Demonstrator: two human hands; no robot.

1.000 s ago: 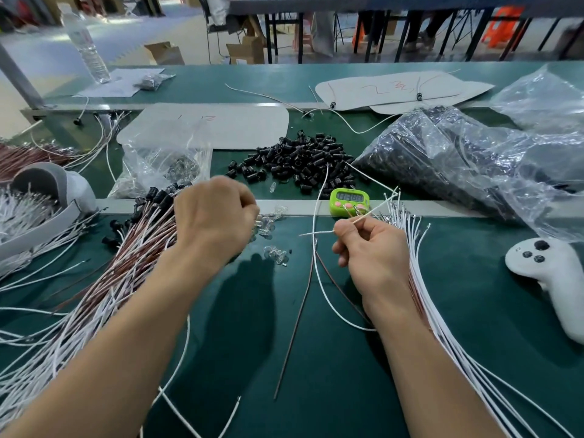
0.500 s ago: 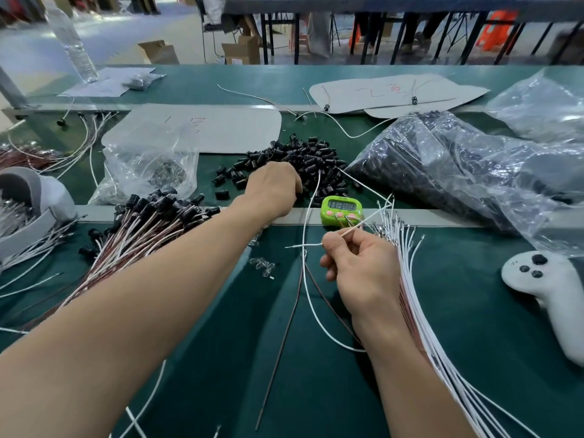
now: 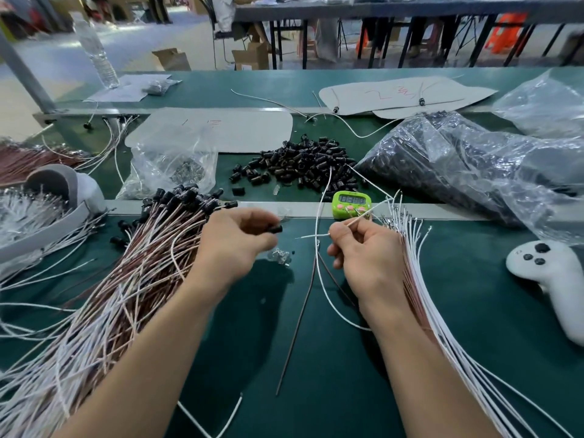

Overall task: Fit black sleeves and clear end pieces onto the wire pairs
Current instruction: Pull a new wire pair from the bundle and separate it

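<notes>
Two hands work close together: our left hand pinches one black sleeve at its fingertips, and our right hand pinches a wire pair. Its white tip points toward the left fingers, just short of the sleeve. Clear end pieces, blurred, seem to lie just below the left fingertips. Beyond both sets of fingers sits the sleeve pile.

A matt green mat is seen; glossy black plastic sleeves; crinkled, shiny clear plastic bags; smooth-sheathed white wires; a smooth white plastic controller.
</notes>
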